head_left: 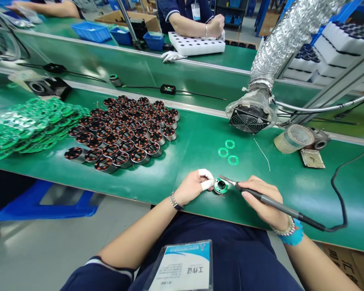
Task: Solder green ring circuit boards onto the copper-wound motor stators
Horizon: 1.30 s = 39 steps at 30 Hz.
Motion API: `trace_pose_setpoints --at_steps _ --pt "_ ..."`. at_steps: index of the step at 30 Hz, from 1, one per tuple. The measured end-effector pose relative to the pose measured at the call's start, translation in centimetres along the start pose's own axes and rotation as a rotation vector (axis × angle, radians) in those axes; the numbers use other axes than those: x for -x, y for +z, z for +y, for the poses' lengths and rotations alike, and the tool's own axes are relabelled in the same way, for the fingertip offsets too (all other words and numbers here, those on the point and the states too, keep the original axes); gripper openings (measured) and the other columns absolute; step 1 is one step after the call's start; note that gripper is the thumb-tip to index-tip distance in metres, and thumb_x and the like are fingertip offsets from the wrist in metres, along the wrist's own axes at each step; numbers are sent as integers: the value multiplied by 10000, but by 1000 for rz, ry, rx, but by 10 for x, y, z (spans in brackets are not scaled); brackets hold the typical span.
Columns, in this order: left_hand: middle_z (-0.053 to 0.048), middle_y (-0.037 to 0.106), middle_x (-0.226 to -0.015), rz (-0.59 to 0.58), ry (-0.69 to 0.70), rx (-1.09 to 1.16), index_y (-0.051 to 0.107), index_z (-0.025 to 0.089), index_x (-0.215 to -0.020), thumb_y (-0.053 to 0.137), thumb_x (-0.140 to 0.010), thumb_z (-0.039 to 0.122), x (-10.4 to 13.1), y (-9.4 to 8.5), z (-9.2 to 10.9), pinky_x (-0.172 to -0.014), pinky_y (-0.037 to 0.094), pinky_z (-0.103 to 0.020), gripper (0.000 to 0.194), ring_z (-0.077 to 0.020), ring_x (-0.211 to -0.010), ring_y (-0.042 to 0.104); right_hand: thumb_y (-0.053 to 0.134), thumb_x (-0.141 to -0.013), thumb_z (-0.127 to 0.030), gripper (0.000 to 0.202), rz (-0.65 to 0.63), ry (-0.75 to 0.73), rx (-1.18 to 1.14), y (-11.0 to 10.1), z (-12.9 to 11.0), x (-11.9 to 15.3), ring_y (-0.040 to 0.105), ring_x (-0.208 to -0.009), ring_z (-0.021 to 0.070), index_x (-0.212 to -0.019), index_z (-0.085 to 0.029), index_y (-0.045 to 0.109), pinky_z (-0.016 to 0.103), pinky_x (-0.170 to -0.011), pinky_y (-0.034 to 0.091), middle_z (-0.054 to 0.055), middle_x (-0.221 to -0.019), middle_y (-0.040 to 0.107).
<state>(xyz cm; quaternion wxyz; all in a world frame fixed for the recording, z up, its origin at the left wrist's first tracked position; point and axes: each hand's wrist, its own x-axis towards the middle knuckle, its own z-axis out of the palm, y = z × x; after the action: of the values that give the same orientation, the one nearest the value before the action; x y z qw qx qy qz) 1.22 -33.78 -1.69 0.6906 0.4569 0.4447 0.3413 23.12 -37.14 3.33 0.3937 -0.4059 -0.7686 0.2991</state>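
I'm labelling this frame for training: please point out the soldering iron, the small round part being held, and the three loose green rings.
Black-handled soldering iron point(269, 204), head view, on its grip.
Small round green-topped motor part point(221, 186), head view, on its top ring.
Three loose green rings point(223, 152), head view, on the left ring's band.

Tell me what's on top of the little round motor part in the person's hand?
A green ring board sits on the motor part, with the soldering iron tip touching its edge. The left hand steadies it. The copper windings underneath are mostly covered.
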Motion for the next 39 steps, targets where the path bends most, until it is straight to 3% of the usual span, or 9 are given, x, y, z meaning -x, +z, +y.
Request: trace_pose_setpoints --at_steps 6,28,32,37,39 --pt "2 595 -605 -8 -15 10 570 119 -696 680 -653 229 0 -2 0 -627 442 -235 161 -105 -587 572 570 -812 -154 146 -47 112 -62 0 2 2 581 -676 138 -914 -201 663 281 -602 473 38 -777 662" --pt "3 607 -607 5 -7 5 580 123 -692 679 -648 207 0 -3 -3 -627 447 -228 137 -104 -591 582 564 -818 -181 136 -65 113 -39 0 0 1 597 -682 141 -907 -202 664 282 -614 488 41 -784 673" --pt "5 599 -601 15 -17 8 576 119 -681 679 -636 203 0 -2 -1 -620 448 -226 140 -102 -582 578 545 -842 -197 161 -32 118 -7 0 3 -1 626 -690 132 -978 -213 629 258 -646 508 21 -768 677" --pt "3 594 -609 14 -9 -3 575 119 -685 679 -637 210 -1 -1 0 -619 452 -228 146 -100 -580 569 549 -841 -191 269 -262 -34 40 11 19 -18 590 -1055 186 -1109 -194 531 327 -905 478 98 -1124 625" --pt "2 591 -612 8 -1 -17 569 123 -683 673 -651 220 -1 -1 -1 -622 458 -234 146 -103 -582 569 566 -829 -198 354 -360 -54 40 15 26 -26 584 -1072 193 -1173 -193 483 336 -906 480 108 -1165 603"
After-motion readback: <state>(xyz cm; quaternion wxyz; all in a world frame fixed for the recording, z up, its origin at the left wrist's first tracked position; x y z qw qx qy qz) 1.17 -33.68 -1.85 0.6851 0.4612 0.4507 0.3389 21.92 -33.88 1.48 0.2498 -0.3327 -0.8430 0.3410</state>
